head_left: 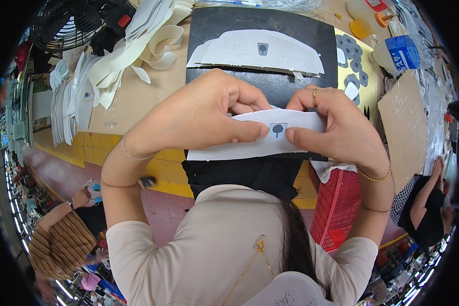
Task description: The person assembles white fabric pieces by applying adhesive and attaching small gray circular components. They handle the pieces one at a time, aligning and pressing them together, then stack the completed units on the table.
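Close in front of my body, both hands grip a white curved fabric piece (pixel 229 151). A small square patch with a dark tree shape (pixel 278 131) sits near its middle. My left hand (pixel 211 112) has its thumb on the front, just left of the patch, with the fingers curled behind. On the patch's right edge rests the thumb of my right hand (pixel 339 122), its fingers bent over the upper edge. Beyond them, a stack of similar white pieces (pixel 234 48) lies on a black mat (pixel 262 20); the top one bears the same tree patch.
White strips (pixel 112 66) and more stacked pieces (pixel 66 107) lie at left, near a black fan (pixel 66 25). At right are a yellow sheet of grey patches (pixel 370 66), a bottle (pixel 400 53) and cardboard (pixel 405 127). A red basket (pixel 336 204) stands below. Other people are on both sides.
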`<state>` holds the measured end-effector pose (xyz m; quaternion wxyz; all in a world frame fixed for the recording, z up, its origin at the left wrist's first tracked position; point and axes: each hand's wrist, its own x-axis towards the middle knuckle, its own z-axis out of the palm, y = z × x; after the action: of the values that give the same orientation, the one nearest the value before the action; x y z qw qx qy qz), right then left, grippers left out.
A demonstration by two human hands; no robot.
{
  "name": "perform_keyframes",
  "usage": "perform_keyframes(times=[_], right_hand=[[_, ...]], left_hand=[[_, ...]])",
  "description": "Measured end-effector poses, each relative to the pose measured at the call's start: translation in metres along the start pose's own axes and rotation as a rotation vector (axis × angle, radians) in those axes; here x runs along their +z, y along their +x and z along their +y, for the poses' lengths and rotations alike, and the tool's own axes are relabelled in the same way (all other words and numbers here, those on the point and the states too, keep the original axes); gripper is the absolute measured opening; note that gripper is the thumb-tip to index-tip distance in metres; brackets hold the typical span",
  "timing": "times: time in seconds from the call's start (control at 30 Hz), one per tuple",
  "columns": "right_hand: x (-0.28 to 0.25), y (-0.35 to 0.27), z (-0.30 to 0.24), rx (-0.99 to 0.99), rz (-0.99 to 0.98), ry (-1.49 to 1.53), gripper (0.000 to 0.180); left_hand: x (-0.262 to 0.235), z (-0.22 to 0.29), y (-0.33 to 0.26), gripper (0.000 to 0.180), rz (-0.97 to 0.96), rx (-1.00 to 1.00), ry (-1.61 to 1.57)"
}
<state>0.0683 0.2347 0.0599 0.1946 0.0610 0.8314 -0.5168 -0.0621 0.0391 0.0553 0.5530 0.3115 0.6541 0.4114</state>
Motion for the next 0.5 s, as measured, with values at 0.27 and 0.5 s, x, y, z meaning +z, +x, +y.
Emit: perform_keyframes(times=[0.27,0.5], right_hand=[[-0.003,0.001,0.010,0.040,-0.048,0.180,0.022],[-0.006,0.001,0.009,0.037,-0.100,0.145,0.022]], left_hand=[[-0.005,0.002,0.003,0.025,-0.037,-0.006,-0.001],[-0.006,0.007,0.002,0.025,-0.062,-0.049,0.006]])
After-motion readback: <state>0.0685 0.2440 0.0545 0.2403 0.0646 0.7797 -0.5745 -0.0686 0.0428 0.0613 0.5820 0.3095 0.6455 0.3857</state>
